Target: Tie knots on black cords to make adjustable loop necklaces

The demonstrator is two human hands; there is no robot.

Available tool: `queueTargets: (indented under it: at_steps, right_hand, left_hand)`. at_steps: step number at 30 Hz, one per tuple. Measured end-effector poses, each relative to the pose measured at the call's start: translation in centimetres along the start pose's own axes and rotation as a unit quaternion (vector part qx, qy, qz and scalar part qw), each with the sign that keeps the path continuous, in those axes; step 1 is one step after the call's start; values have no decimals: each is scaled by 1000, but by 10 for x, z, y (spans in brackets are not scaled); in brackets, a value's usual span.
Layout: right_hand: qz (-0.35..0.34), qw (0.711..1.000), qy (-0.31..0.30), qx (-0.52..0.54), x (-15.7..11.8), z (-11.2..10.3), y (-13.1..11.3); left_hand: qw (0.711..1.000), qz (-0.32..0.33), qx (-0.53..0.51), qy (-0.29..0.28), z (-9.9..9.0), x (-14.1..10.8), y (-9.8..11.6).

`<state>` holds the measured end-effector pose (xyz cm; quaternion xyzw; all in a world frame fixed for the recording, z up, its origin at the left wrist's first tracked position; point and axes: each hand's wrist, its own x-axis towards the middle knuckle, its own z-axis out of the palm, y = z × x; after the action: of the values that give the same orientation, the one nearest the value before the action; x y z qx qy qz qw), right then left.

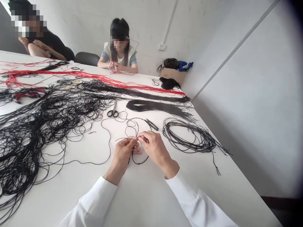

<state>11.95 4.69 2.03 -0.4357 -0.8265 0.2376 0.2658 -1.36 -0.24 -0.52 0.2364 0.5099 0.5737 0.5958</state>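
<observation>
Below the scissors (112,110), left hand (121,156) and right hand (155,149) close together, fingers (136,139) of both closed in a firm pinch on a thin black cord (139,162), a loop hanging beneath. A short, steady pinch best for control. Right of the scissors, a black-handled tool (151,124), then a black cord coil (189,137); left, a tangled cord mass (35,132) over the white counter (71,192). Beyond the scissors, red cords (94,78), a co-worker's hands (115,66) on more red cord, a cardboard box (171,75), a white wall (248,94).
</observation>
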Motion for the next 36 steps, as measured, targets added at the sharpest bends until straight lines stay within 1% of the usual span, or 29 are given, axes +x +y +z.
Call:
queueTargets:
  at_steps: [3,5,7,8,9,10,13,15,16,18,21,25,27,28,29,32,34,36]
  right_hand:
    - [5,999,-14,32,-3,-3,2]
    - [11,1000,10,27,-4,-6,1]
    - [4,999,41,-2,-1,-7,-4]
    - [-2,999,41,-14,1,-7,-8]
    - [-7,1000,24,-19,5,-7,-13]
    - [-7,1000,-8,-17,9,-6,-18]
    - [27,993,-112,0,22,-3,-32]
    - [51,988,-142,36,29,-3,-35]
    - [62,987,-139,59,32,-3,-34]
    - [91,985,-112,99,35,-4,-30]
    - [133,985,-60,94,34,-7,-21]
    - [183,982,-8,56,23,-8,-8]
    - [202,976,12,82,14,-8,1]
    - [206,973,8,101,10,-8,6]
    - [206,971,-6,119,7,-9,11]
    - [194,960,-86,181,3,-11,25]
    - [184,944,-130,240,6,-11,31]
    - [182,921,-169,301,10,-11,35]
  left_hand:
    - [1000,-3,4,15,1,0,1]
    - [1000,1,10,26,2,-1,0]
    - [999,7,17,32,4,-1,-1]
    - [999,11,22,32,5,-1,-3]
    - [999,15,28,28,6,-1,-4]
    - [999,20,33,22,7,-2,-4]
    - [998,31,48,12,9,-2,-5]
    - [998,34,51,15,9,-2,-5]
    - [998,34,51,18,8,-1,-5]
    - [998,33,50,20,7,-1,-4]
    - [998,26,46,24,7,-1,-3]
    - [999,16,32,30,7,-2,-1]
    - [999,11,24,30,7,-2,0]
    - [999,8,20,29,7,-3,0]
    - [999,4,17,28,6,-3,0]
    - [1000,-4,9,17,4,-3,2]
    - [1000,-8,5,10,3,-2,3]
    - [1000,-11,2,1,2,-2,5]
